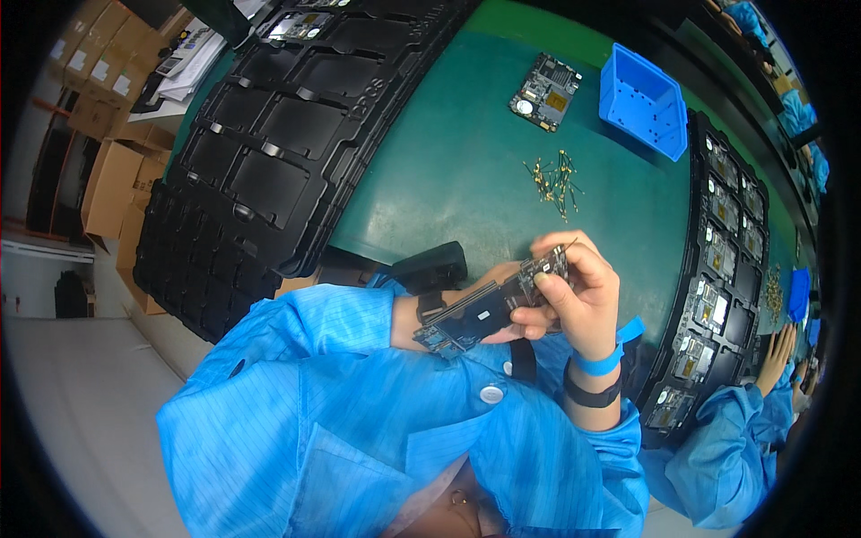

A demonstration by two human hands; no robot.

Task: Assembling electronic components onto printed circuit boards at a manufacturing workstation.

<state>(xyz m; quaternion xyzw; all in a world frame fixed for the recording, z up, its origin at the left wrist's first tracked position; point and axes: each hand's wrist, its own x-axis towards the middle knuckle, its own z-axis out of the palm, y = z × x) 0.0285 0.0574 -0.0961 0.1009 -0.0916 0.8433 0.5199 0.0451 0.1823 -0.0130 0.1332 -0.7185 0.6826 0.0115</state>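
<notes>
In front of my chest I hold a dark circuit board [484, 316], tilted, with a small white label on its face. My left hand [502, 271] grips it from behind and below, and the board covers most of those fingers. With thumb and fingers pressed together, my right hand [587, 300] is closed on the board's upper right end, where small parts are crowded. A thin dark lead seems to stick up there; what else the fingertips pinch is hidden. Beyond my hands, a loose pile of short black cables with gold-coloured ends [558, 182] lies on the green mat [421, 170].
Another circuit board [545, 92] lies farther back, beside a blue plastic bin [641, 100]. Black moulded trays [287, 148] are stacked at the left. A tray filled with boards [713, 255] stands at the right, near a co-worker's hand [777, 359]. Cardboard boxes [106, 58] fill the far left.
</notes>
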